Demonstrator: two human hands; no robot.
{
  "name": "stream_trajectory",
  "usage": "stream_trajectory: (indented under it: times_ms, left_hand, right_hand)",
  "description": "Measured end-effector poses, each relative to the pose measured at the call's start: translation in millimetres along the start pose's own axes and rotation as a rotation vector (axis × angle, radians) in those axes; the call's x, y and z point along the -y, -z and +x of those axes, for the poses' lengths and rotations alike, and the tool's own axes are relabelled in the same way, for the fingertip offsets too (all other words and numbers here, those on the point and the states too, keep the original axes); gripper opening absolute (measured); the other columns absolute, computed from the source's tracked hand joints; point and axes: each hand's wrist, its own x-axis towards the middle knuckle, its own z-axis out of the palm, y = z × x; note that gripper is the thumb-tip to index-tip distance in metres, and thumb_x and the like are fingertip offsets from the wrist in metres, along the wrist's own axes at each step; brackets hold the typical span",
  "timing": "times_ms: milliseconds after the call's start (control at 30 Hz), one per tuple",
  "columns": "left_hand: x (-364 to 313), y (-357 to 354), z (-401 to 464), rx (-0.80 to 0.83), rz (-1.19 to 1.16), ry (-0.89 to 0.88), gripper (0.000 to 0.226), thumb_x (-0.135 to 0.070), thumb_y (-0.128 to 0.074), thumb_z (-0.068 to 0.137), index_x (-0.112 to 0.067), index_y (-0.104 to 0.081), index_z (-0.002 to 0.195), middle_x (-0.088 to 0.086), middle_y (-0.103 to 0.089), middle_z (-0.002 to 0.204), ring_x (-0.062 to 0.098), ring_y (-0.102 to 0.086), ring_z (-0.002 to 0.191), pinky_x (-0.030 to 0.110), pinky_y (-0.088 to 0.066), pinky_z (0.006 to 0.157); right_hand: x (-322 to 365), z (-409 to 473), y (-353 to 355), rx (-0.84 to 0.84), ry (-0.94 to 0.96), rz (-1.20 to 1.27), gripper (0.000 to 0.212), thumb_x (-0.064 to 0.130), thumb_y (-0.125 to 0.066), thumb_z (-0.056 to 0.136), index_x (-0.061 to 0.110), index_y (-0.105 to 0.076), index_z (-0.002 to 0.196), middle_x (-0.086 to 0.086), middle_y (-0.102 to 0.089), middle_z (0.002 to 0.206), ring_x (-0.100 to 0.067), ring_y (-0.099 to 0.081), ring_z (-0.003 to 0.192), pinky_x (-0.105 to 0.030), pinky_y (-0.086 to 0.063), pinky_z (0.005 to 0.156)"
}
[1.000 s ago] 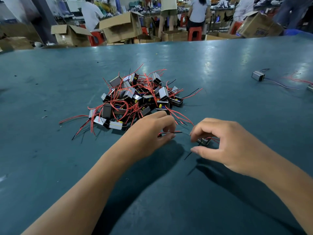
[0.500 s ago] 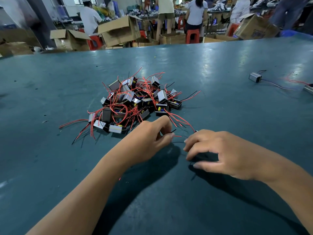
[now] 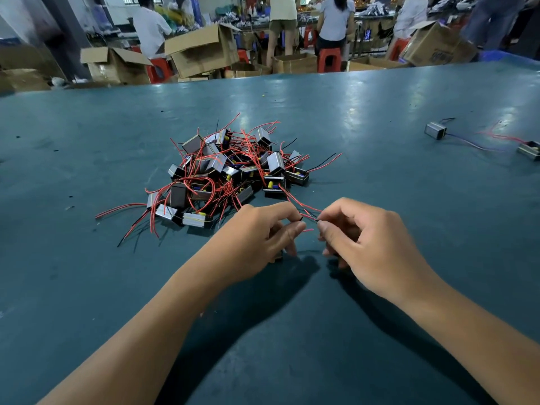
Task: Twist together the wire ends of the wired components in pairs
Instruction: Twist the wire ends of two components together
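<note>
— Item: wire ends (image 3: 310, 220), red and black. Location: lifted just above the tabletop (image 3: 380, 182), between both hands, near the front edge of the heap of parts (image 3: 230, 173).
— Holders?
— Left hand (image 3: 257, 238): fingers (image 3: 295, 229) curled, pinching wire at thumb and forefinger. Right hand (image 3: 368, 244): fingers curled, pinching the opposite ends, tips almost meeting the left.
— Parts belonging to these wires?
— Small dark piece under the left hand, mostly hidden; under the right, cannot tell.
— Handling note?
— Best: bare tips laid side by side, level, pinched close behind the tips, rolled one way only. Slack kept in the red lead trailing back to the heap. Risk: snagging neighbours, pulling the heap along.
— Elsewhere?
— Two joined parts (image 3: 435, 130) far right, well apart.
</note>
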Motion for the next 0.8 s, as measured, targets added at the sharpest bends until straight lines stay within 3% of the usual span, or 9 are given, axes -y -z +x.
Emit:
stream_trajectory:
  times_ms: [200,400,500,567,800]
  left_hand:
    - [-5.4,-5.5,0.8,-0.003,-0.066,0.037,0.02,-0.038,-0.056,0.099,-0.021,-0.062,0.089,-0.014,-0.073,0.07,0.009,-0.06,0.045,0.017,-0.047,0.048]
    - [-7.2,-7.8,1.4,-0.008,-0.117,0.09,0.03,-0.04,-0.056,0.097,-0.015,-0.064,0.083,-0.011,-0.074,0.071,0.011,-0.06,0.046,0.014,-0.043,0.046]
    - [-10.7,-8.6,1.4,-0.006,-0.129,0.091,0.038,-0.047,-0.053,0.093,-0.012,-0.065,0.083,-0.014,-0.074,0.071,0.01,-0.06,0.046,0.017,-0.043,0.045]
    - [-10.4,-8.8,1.9,-0.007,-0.127,0.09,0.033,-0.041,-0.056,0.096,-0.012,-0.065,0.083,-0.014,-0.073,0.07,0.009,-0.059,0.046,0.018,-0.044,0.046]
    - [-9.7,-5.4,0.2,-0.038,-0.2,0.085,0.008,-0.03,-0.055,0.102,-0.027,-0.054,0.095,-0.006,-0.073,0.068,0.015,-0.059,0.045,0.02,-0.046,0.048]
  right_hand:
    - [1.3,2.9,-1.4,-0.046,-0.026,0.053,0.017,0.013,-0.067,0.091,0.025,-0.068,0.079,0.004,-0.068,0.065,-0.01,-0.066,0.052,-0.024,-0.052,0.049]
    - [2.4,2.8,-5.7,-0.069,-0.049,0.069,0.015,0.017,-0.069,0.088,0.027,-0.07,0.077,0.001,-0.067,0.064,-0.023,-0.06,0.059,-0.033,-0.047,0.058]
    - [1.3,3.7,-7.0,-0.063,-0.056,0.058,0.013,0.019,-0.07,0.088,0.026,-0.072,0.078,0.008,-0.063,0.058,-0.011,-0.05,0.052,-0.024,-0.039,0.052]
    - [-0.1,4.2,-7.6,-0.057,-0.074,0.095,0.013,0.017,-0.069,0.088,0.025,-0.073,0.079,0.013,-0.059,0.056,-0.004,-0.045,0.052,-0.018,-0.035,0.051]
    - [-2.7,6.0,-8.7,-0.054,-0.093,0.126,0.016,0.015,-0.068,0.089,0.026,-0.072,0.079,0.012,-0.06,0.057,-0.004,-0.045,0.052,-0.015,-0.035,0.051]
